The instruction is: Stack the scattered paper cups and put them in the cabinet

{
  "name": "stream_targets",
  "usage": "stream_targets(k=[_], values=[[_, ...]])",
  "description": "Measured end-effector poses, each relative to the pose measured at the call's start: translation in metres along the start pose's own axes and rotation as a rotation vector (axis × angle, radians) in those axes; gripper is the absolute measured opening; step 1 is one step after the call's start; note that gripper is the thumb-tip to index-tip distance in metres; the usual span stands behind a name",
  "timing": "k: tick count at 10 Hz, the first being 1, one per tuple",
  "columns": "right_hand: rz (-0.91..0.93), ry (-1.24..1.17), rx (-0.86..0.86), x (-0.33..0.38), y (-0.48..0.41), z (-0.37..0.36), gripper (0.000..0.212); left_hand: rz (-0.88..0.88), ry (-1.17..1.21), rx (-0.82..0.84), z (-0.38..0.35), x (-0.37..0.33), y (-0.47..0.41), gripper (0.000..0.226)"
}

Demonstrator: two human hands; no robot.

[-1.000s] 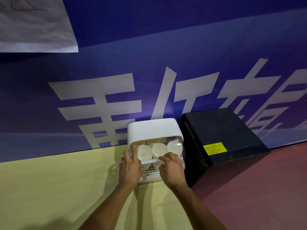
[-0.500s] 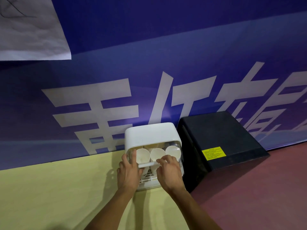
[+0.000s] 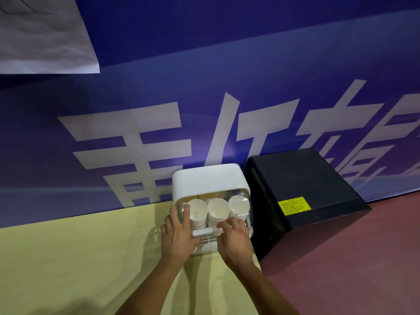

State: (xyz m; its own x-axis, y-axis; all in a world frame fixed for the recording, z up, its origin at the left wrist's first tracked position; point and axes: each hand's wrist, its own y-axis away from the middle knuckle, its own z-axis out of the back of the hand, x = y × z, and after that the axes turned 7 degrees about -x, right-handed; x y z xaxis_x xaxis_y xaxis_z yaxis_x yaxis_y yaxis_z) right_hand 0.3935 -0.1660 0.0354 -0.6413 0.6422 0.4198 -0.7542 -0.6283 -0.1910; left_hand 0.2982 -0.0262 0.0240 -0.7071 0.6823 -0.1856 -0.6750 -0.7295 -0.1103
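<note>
A small white cabinet [image 3: 209,178] stands on the yellow surface against the blue banner. Three stacks of white paper cups lie on their sides inside it, mouths toward me: left [image 3: 197,212], middle [image 3: 218,209], right [image 3: 238,204]. A clear flip door with a white handle bar [image 3: 204,231] hangs partly down over the front. My left hand [image 3: 178,239] grips the door's left side, fingers reaching up over the clear panel. My right hand [image 3: 234,239] curls its fingers over the handle's right end. The cabinet's lower front is hidden behind both hands.
A black box [image 3: 306,183] with a yellow label [image 3: 294,205] sits tight against the cabinet's right side. The yellow table surface [image 3: 79,258] spreads to the left, a dark red one [image 3: 352,269] to the right. A white sheet [image 3: 41,35] hangs on the banner, upper left.
The door's handle has come down over the cabinet front, with both hands following it. The cup stacks have stayed in place.
</note>
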Motion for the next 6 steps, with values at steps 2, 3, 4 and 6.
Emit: stream_targets(k=[2,3,4,6], values=[[-0.006,0.072,0.091,0.006,-0.008,0.006,0.030,-0.016,0.049,-0.004,0.003,0.008,-0.001,0.112],[-0.020,0.122,0.150,0.011,-0.011,0.011,0.033,-0.024,0.102,0.033,0.011,0.009,-0.004,0.108],[-0.039,0.165,0.189,0.016,-0.009,0.014,0.033,-0.036,0.150,0.040,0.021,0.011,-0.006,0.100],[-0.099,0.177,0.250,0.032,-0.012,0.022,0.038,-0.092,0.254,0.043,0.041,0.025,-0.015,0.084]])
